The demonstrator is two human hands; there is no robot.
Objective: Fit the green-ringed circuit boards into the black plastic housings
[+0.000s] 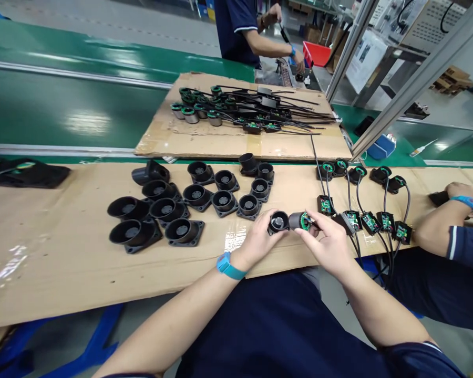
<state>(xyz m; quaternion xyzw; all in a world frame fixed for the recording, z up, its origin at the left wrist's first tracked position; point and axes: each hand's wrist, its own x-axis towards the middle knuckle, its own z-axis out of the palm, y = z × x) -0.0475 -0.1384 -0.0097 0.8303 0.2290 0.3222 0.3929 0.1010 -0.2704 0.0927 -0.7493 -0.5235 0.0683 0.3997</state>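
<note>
Head view: the left hand (260, 239) grasps a small black fan housing (278, 222) with its round mouth turned up toward the camera, while the right hand (328, 241) pinches a dark grey cylindrical motor (298, 221) between thumb and fingers. Both pieces sit side by side above the near edge of the cardboard-covered desk (74, 262); whether they touch is hard to tell. Gripping them from opposite outer sides probably keeps the housing's mouth and the motor's green circuit-board end in sight.

Left of the hands, loose fan housings (197, 195) mostly stand flange-down, likely because the square, flat base with corner holes is the steadier side; larger ones gather leftmost. They look like moulded plastic, smooth and faintly glossy, with a ribbed disc inside each ring. To the right, wired motors (357, 174) line the desk's far side, their rubbery-looking cables (349, 191) running to open rectangular cases (370, 223); this spacing presumably prevents tangles. Beyond, a creased cardboard sheet (157, 139) bears a heap of similar motors and leads.
</note>
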